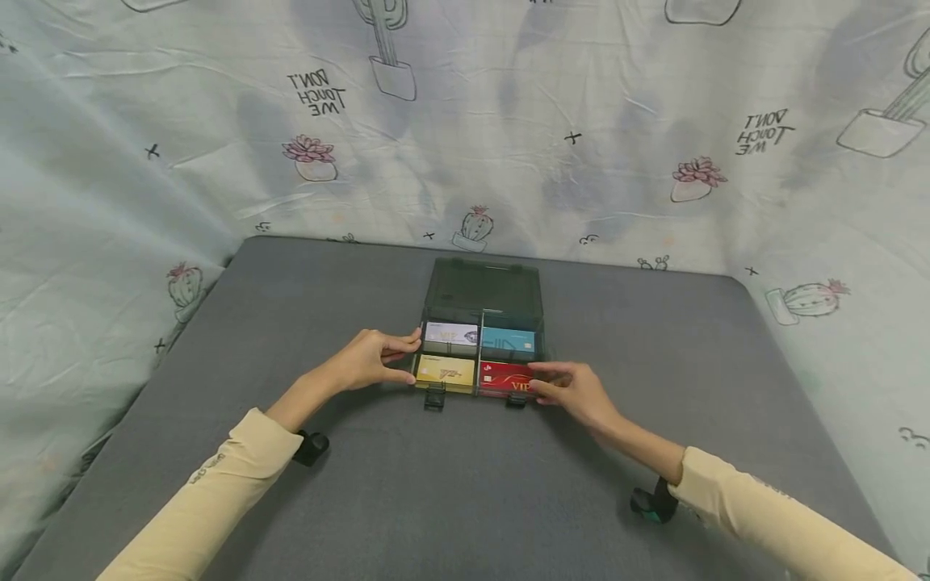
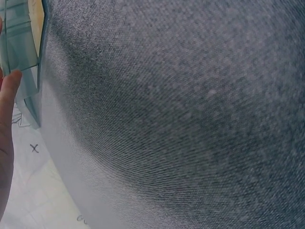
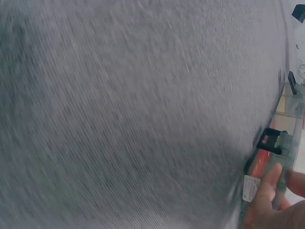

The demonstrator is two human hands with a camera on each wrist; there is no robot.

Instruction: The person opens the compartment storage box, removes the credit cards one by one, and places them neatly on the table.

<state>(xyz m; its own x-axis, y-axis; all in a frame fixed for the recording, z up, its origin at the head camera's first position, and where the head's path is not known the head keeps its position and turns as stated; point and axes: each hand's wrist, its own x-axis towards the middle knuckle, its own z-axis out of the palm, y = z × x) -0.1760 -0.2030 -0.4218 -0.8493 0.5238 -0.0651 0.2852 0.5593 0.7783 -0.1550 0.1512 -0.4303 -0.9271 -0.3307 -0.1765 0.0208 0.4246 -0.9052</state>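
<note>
A dark translucent card case (image 1: 484, 284) sits on the table with its lid folded back. Its divided tray holds stacks of cards: white (image 1: 450, 333), blue (image 1: 508, 340), yellow (image 1: 445, 371) and red (image 1: 501, 377). My left hand (image 1: 370, 361) holds the tray's left side, fingers near its middle and thumb at the front corner. On the other side, my right hand (image 1: 577, 391) grips the front right corner, finger and thumb overlapping the end of the red cards. Only part of the left hand (image 2: 7, 114) shows at the edge of the left wrist view.
Two dark latches, left (image 1: 433, 397) and right (image 1: 517, 399), stick out at the case's front. Grey cloth covers the table (image 1: 465, 492). A white curtain (image 1: 508, 121) with cactus prints hangs behind it and at both sides. Each wrist wears a black strap.
</note>
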